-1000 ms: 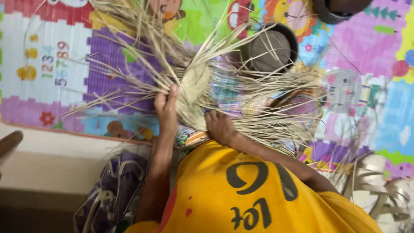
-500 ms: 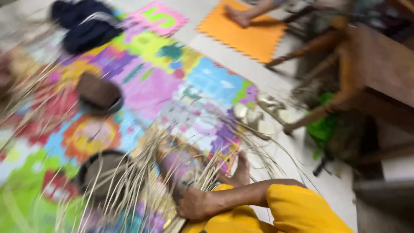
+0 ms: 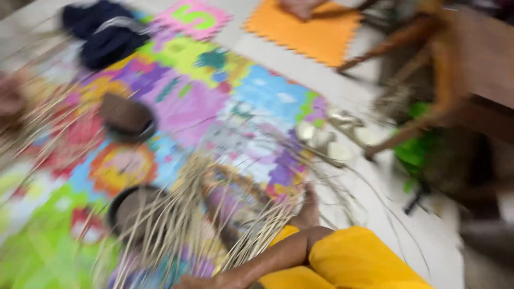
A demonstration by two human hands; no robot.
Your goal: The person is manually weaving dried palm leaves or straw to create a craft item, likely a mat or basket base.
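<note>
the view is blurred. one arm (image 3: 267, 259) reaches into the straw (image 3: 176, 225) on the mat (image 3: 187, 101); its grip cannot be told. the other hand is not in view.

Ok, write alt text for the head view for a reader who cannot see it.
A blurred look down at a fan of pale straw strands being worked over a bright patchwork foam mat. A forearm in a yellow sleeve reaches into the strands; the hands cannot be made out. Two dark round hats lie on the mat beside pale sandals.
</note>
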